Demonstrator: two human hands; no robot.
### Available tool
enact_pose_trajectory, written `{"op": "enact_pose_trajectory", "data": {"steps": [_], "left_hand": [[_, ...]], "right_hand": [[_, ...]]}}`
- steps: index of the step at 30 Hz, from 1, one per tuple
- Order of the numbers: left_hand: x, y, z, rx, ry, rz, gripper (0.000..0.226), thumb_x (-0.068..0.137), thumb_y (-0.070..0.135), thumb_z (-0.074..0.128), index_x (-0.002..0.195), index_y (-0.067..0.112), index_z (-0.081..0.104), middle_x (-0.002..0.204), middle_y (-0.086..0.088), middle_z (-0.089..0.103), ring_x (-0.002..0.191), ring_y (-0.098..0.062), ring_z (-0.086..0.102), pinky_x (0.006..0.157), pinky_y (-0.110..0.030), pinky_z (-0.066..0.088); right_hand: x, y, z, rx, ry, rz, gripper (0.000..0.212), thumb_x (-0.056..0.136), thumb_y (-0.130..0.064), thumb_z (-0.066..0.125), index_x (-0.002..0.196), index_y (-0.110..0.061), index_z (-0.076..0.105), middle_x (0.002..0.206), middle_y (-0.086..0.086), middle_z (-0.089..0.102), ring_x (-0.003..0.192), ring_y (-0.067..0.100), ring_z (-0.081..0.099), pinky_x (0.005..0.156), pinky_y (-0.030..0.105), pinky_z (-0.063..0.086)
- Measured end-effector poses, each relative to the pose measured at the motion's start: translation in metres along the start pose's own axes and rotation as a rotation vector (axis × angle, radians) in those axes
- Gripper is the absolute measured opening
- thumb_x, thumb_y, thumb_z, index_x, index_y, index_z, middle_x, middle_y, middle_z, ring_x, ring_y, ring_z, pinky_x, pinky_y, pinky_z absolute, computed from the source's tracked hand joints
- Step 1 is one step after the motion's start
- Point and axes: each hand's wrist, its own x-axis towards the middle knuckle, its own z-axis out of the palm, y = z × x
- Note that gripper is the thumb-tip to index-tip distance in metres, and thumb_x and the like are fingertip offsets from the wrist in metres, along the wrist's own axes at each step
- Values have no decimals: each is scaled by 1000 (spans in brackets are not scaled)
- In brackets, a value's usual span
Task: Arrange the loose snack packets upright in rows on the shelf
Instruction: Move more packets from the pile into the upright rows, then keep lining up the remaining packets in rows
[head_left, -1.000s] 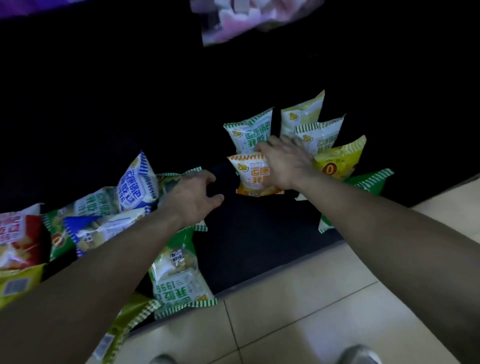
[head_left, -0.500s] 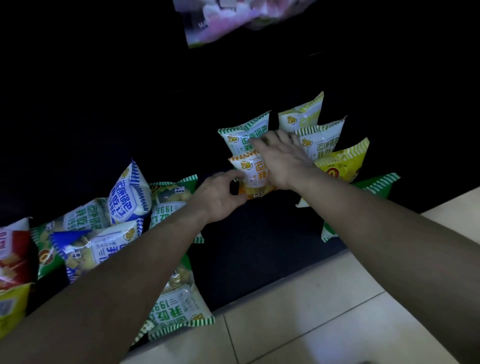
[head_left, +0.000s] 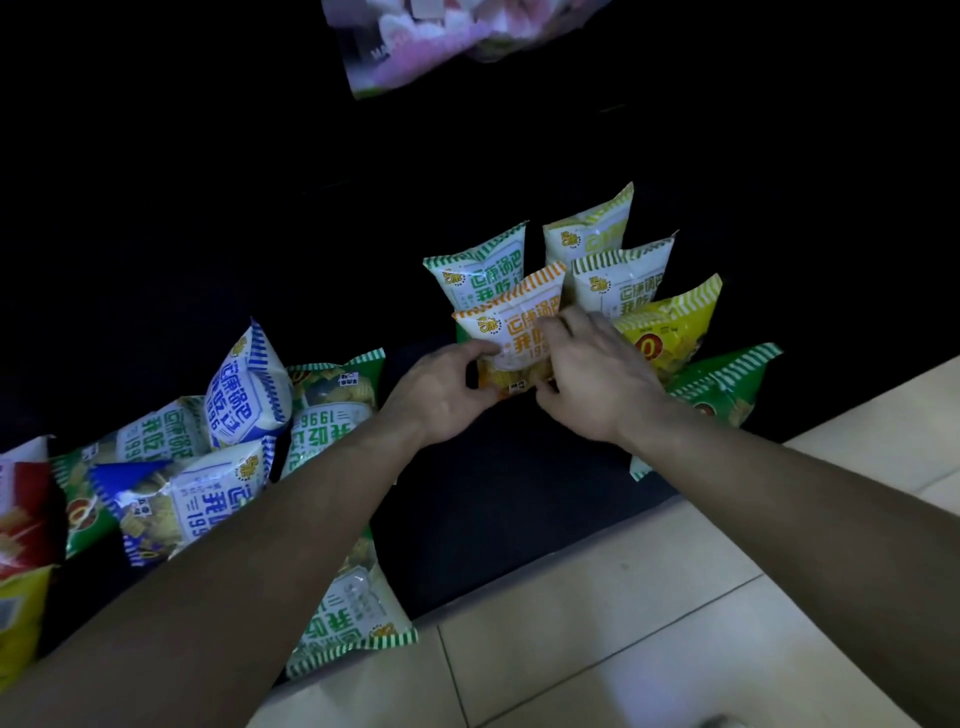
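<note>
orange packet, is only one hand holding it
No, the left hand and the right hand both grip the orange packet, one on each side.

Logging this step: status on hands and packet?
Both hands, left hand and right hand, grip orange packet, upright. Loose pile still left. Nothing blocking.

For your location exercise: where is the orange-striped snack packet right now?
In the head view, right of centre, the orange-striped packet stands between the left hand and right hand, directly before a green-striped packet.

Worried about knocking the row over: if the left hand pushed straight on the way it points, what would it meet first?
The left hand already touches the orange-striped snack packet; behind that, probably the upright green-striped white packet.
</note>
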Motion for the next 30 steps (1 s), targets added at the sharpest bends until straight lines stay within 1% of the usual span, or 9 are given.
{"op": "enact_pose_trajectory", "data": {"steps": [2, 5, 10, 16, 19, 22, 24, 27, 30], "left_hand": [[0, 2, 1, 2, -2, 2, 59, 91, 32, 65, 146, 35, 44, 147, 4, 49, 131, -15, 48, 101, -22, 37], [1, 0, 2, 31, -50, 3, 64, 92, 34, 64, 149, 38, 37, 152, 3, 44, 136, -16, 43, 107, -24, 34], [-4, -4, -1, 113, -26, 18, 63, 94, 34, 61, 151, 35, 35, 154, 0, 42, 136, -19, 44, 110, -30, 37], [-36, -14, -40, 259, 24, -6, 59, 93, 37, 60, 148, 30, 39, 148, -2, 44, 126, -22, 52, 102, -33, 45], [-73, -29, -73, 269, 81, -69, 57, 92, 37, 61, 145, 28, 43, 144, -1, 45, 121, -22, 54, 99, -33, 46], [-121, -54, -101, 336, 165, -134, 59, 90, 37, 65, 145, 25, 44, 142, -5, 48, 128, -26, 48, 101, -37, 44], [-149, -78, -117, 417, 186, -248, 66, 88, 42, 66, 147, 25, 42, 147, -7, 45, 135, -30, 41, 104, -39, 40], [-177, -119, -136, 531, 69, -444, 81, 82, 53, 69, 150, 30, 33, 154, -6, 37, 141, -34, 30, 110, -48, 35], [-186, -150, -139, 529, -63, -498, 91, 78, 52, 74, 152, 36, 24, 158, -2, 30, 145, -36, 22, 112, -53, 33]], "right_hand": [[-6, -1, 6, 39, -93, 28, 55, 88, -33, 62, 136, -13, 43, 131, 10, 44, 123, 31, 43, 96, 47, 47], [-7, -2, 16, 66, -236, 72, 65, 89, -37, 62, 144, -17, 35, 139, 8, 39, 127, 31, 42, 98, 47, 47], [-3, -1, 21, 59, -314, 84, 81, 90, -41, 62, 154, -21, 17, 152, 5, 30, 133, 32, 36, 103, 47, 43], [-8, -19, 5, 17, -352, 75, 66, 91, -42, 58, 146, -19, 31, 144, 8, 36, 128, 33, 41, 96, 44, 46], [-13, -45, -4, 20, -383, 0, 60, 92, -43, 57, 142, -18, 37, 138, 9, 38, 126, 32, 44, 97, 44, 46], [-16, -82, -8, 25, -448, -101, 65, 92, -45, 57, 147, -20, 34, 141, 8, 36, 127, 30, 44, 97, 44, 46], [-17, -110, -7, 22, -477, -160, 66, 93, -46, 57, 148, -20, 34, 142, 8, 36, 125, 30, 45, 96, 44, 47], [-20, -149, 3, 26, -496, -227, 61, 93, -48, 56, 145, -21, 38, 141, 8, 38, 123, 30, 46, 93, 43, 47], [-23, -178, 18, 50, -528, -246, 64, 93, -49, 55, 147, -21, 35, 141, 6, 38, 124, 29, 46, 92, 42, 46]]}}
